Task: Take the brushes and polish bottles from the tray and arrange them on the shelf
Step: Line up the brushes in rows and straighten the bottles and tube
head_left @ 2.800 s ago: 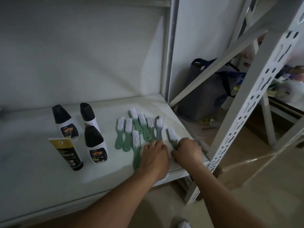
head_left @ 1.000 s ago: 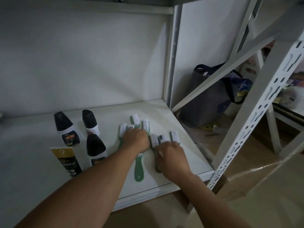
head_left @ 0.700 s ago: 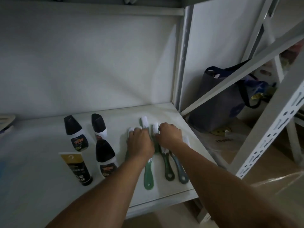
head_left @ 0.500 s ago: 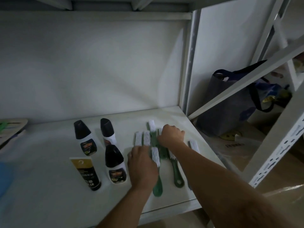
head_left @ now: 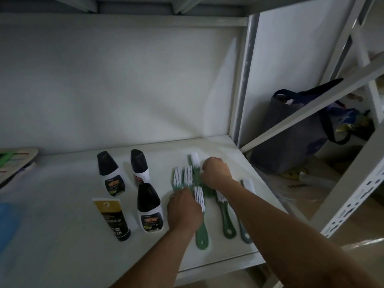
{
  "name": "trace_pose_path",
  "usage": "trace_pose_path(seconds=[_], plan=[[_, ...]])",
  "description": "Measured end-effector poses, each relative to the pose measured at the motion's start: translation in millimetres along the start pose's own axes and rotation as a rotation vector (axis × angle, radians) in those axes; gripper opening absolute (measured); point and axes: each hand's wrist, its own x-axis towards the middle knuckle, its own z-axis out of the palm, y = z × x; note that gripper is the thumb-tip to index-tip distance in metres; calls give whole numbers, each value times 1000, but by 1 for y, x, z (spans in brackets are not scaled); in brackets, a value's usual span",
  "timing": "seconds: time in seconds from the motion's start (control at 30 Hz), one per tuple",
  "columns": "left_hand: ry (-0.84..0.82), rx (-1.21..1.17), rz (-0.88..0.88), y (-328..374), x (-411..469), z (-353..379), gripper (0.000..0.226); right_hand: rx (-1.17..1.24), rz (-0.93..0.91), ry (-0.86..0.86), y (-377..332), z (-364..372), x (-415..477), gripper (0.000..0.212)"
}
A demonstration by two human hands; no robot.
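Note:
Several green brushes (head_left: 201,229) with white bristles lie in a cluster on the white shelf (head_left: 62,246), handles toward me. My left hand (head_left: 184,210) rests on the handles of the left brushes, fingers curled over them. My right hand (head_left: 216,173) is closed over the brushes at the back of the cluster. Three white polish bottles with black caps (head_left: 110,175) (head_left: 139,166) (head_left: 150,208) stand left of the brushes. A black and gold tube (head_left: 113,219) stands in front of them.
The edge of a tray (head_left: 16,161) shows at the far left of the shelf. A blue patch (head_left: 8,221) lies at the left edge. The shelf's white upright (head_left: 241,84) and a diagonal brace (head_left: 311,104) stand at the right. A dark bag (head_left: 295,129) sits on the floor beyond.
Both hands moved from the brushes' near ends into the cluster. The right hand went to the back brushes; the left slid back onto the handles. Brushes were shifted closer together.

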Motion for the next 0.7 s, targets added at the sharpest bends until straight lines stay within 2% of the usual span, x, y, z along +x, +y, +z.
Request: trace_pose_path(seconds=[0.13, 0.2, 0.33, 0.43, 0.5, 0.6, 0.7], plan=[[-149, 4, 55, 1, 16, 0, 20, -59, -114, -154, 12, 2, -6, 20], [-205, 37, 107, 1, 23, -2, 24, -74, -136, -146, 24, -4, -13, 29], [-70, 46, 275, 3, 14, 2, 38, -92, -62, -58, 44, -20, -53, 44], [-131, 145, 368, 7, -5, 9, 46, -181, -22, -74, 59, -14, -87, 46], [-153, 199, 357, 8, -16, 12, 48, -174, -57, -66, 66, -6, -102, 44], [-69, 178, 365, 13, -31, 6, 35, -169, -94, -67, 66, -3, -117, 43], [20, 176, 304, 13, -23, -2, 34, -121, -103, -79, 58, -13, -118, 46]])
